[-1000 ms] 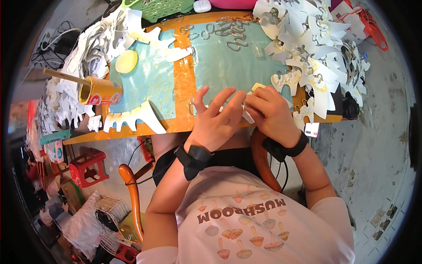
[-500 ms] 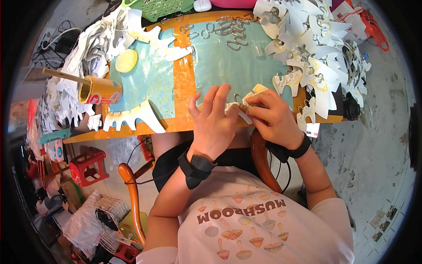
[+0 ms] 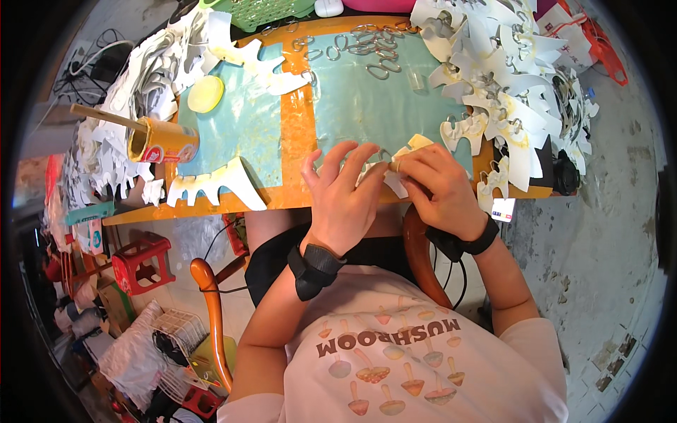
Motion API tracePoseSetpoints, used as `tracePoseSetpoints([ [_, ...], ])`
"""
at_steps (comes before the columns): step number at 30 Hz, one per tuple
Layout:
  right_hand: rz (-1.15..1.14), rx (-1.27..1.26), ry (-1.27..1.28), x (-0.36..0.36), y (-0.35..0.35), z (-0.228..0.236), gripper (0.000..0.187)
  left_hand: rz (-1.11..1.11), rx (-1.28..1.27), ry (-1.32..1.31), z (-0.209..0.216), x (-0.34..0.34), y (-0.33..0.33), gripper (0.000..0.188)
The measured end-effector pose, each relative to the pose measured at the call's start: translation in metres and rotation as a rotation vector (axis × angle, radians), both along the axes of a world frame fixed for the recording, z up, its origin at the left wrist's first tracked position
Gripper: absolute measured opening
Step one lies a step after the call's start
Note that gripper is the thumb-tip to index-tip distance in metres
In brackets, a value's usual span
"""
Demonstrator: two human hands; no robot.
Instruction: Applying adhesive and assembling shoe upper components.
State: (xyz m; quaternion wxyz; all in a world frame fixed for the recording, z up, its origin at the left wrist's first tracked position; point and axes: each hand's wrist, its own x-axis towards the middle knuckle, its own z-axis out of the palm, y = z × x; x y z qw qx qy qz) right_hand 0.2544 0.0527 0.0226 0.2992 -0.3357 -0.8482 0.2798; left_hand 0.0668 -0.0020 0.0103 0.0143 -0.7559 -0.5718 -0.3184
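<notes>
A white scalloped strip [image 3: 393,185] with a yellowish coated end lies at the table's near edge, partly hidden under my hands. My left hand [image 3: 342,201] has its thumb and forefinger at the strip's middle, its other fingers raised and bent above it. At the strip's right part, my right hand [image 3: 443,190] pinches the edge with thumb and fingertips. A metal ring [image 3: 384,155] stands up between the two hands at the strip. Another scalloped strip [image 3: 218,187], yellowed along its upper edge, lies to the left of my left hand.
An orange can [image 3: 169,143] with a wooden stick stands left, near a yellow round lid [image 3: 206,94]. Loose metal rings [image 3: 374,42] lie at the back. White cut-outs with rings pile up right [image 3: 511,92]; more white pieces [image 3: 144,74] are stacked left. A green basket [image 3: 261,13] sits behind.
My left fingers have bent down a little and drawn closer to the right hand. The right fingers have closed in at the strip's edge. The view has shifted slightly.
</notes>
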Motion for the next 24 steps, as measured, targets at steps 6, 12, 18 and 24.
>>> tracePoseSetpoints([
  [6, -0.086, -0.084, 0.026, -0.005, -0.001, 0.002, 0.026, 0.012, -0.042, -0.091, 0.005, 0.0, 0.007, 0.033],
  [12, -0.075, 0.032, -0.039, -0.01, 0.003, 0.0, 0.018, 0.022, -0.019, -0.187, 0.019, -0.004, 0.007, 0.032],
  [18, -0.106, 0.098, -0.043, -0.014, 0.003, -0.004, 0.011, 0.042, -0.053, -0.116, 0.014, 0.005, 0.007, 0.03],
  [24, -0.045, 0.137, -0.029, -0.005, 0.001, -0.005, 0.018, -0.01, -0.131, -0.104, 0.006, 0.002, 0.014, 0.028],
])
